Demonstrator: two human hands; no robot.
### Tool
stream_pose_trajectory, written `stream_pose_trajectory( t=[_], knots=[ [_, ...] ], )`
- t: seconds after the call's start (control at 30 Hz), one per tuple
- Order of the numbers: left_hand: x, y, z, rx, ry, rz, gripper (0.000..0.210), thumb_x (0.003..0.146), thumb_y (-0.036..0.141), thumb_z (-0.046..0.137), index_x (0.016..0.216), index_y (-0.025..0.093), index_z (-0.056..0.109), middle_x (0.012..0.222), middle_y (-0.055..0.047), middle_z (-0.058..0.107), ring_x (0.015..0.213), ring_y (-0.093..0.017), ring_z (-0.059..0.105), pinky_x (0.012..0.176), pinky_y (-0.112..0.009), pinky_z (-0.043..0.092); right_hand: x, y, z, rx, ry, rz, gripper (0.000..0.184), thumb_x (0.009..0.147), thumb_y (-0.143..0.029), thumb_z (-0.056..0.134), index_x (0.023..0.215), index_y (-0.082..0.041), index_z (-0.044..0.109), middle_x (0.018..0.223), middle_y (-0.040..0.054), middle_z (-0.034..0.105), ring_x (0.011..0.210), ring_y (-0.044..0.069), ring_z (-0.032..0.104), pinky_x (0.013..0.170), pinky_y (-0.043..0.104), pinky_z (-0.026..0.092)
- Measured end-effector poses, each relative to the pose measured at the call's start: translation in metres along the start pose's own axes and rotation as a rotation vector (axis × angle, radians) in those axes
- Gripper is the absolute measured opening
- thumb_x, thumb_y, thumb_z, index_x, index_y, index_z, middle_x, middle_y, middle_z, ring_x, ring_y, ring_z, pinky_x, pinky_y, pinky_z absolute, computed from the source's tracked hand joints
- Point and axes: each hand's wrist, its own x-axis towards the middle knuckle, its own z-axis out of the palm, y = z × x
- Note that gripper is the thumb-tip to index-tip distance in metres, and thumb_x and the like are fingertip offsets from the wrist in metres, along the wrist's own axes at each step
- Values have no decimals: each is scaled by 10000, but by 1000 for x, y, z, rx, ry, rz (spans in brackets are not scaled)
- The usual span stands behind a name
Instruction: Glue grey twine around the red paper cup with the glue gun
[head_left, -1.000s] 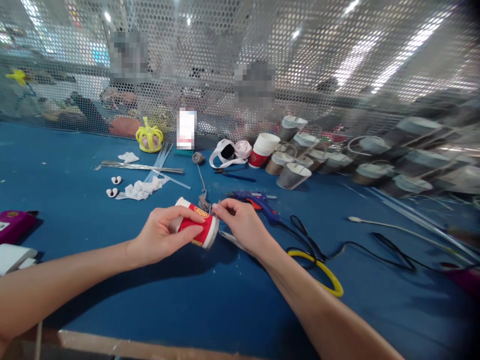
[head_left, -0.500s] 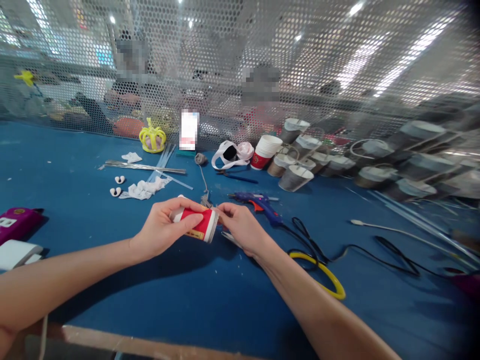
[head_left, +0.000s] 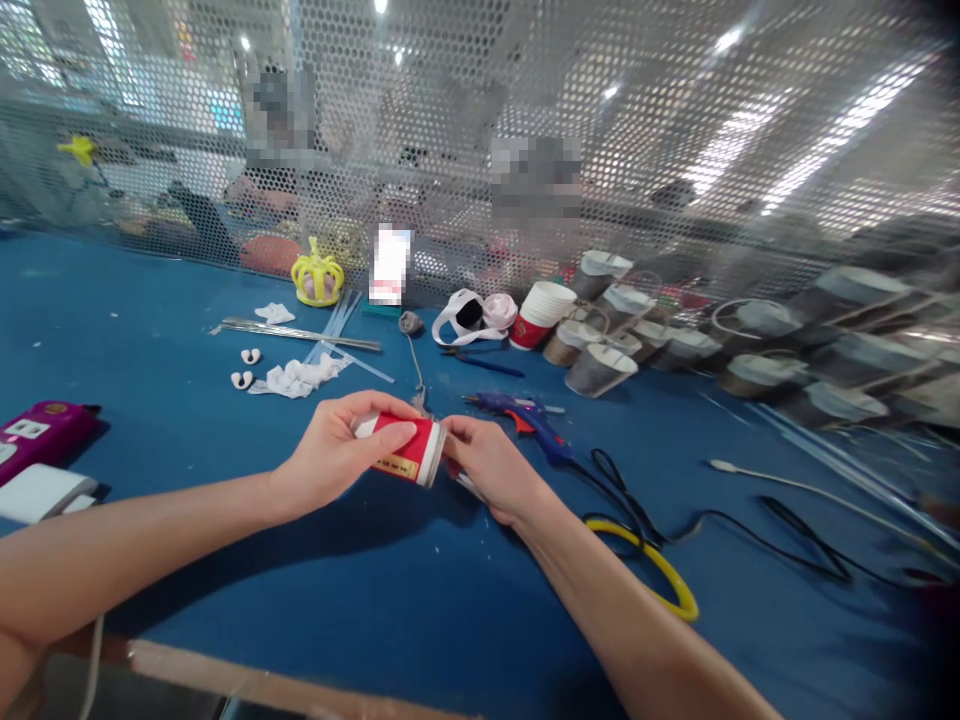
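holding, head view, left hand (head_left: pixel 326 458): closed around a red and white paper cup (head_left: pixel 417 450), thumb on the near side, fingers over the upper side.
paper cup: in the left hand's grip, tipped on its side over the blue table (head_left: pixel 337 600), one white-edged end toward the right hand (head_left: pixel 495 468).
right hand: at that end, fingers bent, tips partly hidden; cannot tell how closely they meet or whether they have hold of anything.
slim pale item (head_left: pixel 470 486): just under the right hand, kind unclear.
grey yarn ball (head_left: pixel 410 322): beyond the grip, its strand running back to a loose heap just behind the paper cup.
glue gun (head_left: pixel 536 425): blue, orange trigger, near the right hand on its far side.
yellow loop (head_left: pixel 679 590): right of the right wrist, beside black cable.
pliers (head_left: pixel 487 364): dark blue handles, beyond the glue gun.
cup stack (head_left: pixel 544 310): nested, red and white, well beyond the grip to the right.
wrapped cups (head_left: pixel 600 372): grey and brown sides, pale tops, right of the cup stack.
white crumpled material (head_left: pixel 304 373): beyond the left hand.
metal rods (head_left: pixel 300 333): farther out, crossing clear strips (head_left: pixel 337 322).
yellow crown-shaped piece (head_left: pixel 318 282): past the clear strips.
phone (head_left: pixel 391 262): upright, beyond the grip, screen blurred.
purple power strip (head_left: pixel 52 435): well left of the left hand, white charger (head_left: pixel 45 492) beside it.
perforated screen (head_left: pixel 420 100): farthest from the grip, behind the phone.
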Motion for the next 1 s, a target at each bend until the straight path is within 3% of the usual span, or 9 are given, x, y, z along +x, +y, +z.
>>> stream_pose_trajectory(
  t=[0.3, 0.43, 0.53, 0.63, 0.73, 1.0],
  knots=[
    [2, -1, -1, -3, -7, -25, 153, 706, 247, 655, 811, 136, 647, 822, -35, 683, 674, -116, 618, 625, -213, 510, 0, 2, -1, -62, -19, 13, 229, 741, -342, 519, 592, -168, 522, 486, -40, 507, 357, 54, 386, 373, 202, 298],
    [9, -1, -3, 36, 46, -30, 184, 727, 262, 624, 857, 132, 631, 784, -26, 659, 659, -113, 602, 617, -218, 501, -1, -3, -6, -140, 67, 3, 250, 775, -368, 495, 612, -180, 522, 412, -46, 489, 298, 68, 392, 318, 196, 289],
    [13, 0, -4, 64, 75, -36, 220, 740, 254, 601, 921, 129, 612, 835, -36, 654, 692, -117, 606, 650, -230, 500, -7, -8, -9, -131, 189, -120, 267, 774, -426, 506, 659, -185, 515, 514, -16, 558, 389, 88, 478, 371, 205, 384],
    [14, 0, -4, 96, 79, -42, 245, 742, 242, 584, 958, 125, 600, 887, -50, 655, 718, -124, 609, 679, -247, 497, -15, -10, -6, -190, 197, -298, 215, 777, -384, 518, 762, -176, 574, 680, 35, 645, 590, 139, 591, 538, 250, 481],
    [14, -2, -5, 131, 54, -40, 258, 744, 238, 574, 976, 127, 593, 938, -63, 655, 755, -134, 610, 706, -260, 493, -21, -9, 1, -330, 178, -385, 167, 794, -315, 509, 817, -178, 602, 743, 45, 668, 662, 159, 607, 636, 276, 483],
    [13, -5, -5, 239, 31, -12, 238, 749, 224, 566, 965, 135, 610, 944, -66, 669, 807, -164, 629, 738, -284, 509, -23, -5, 5, -437, 216, -443, 136, 804, -260, 492, 764, -195, 604, 696, 25, 658, 622, 156, 592, 608, 264, 456]
  ],
)
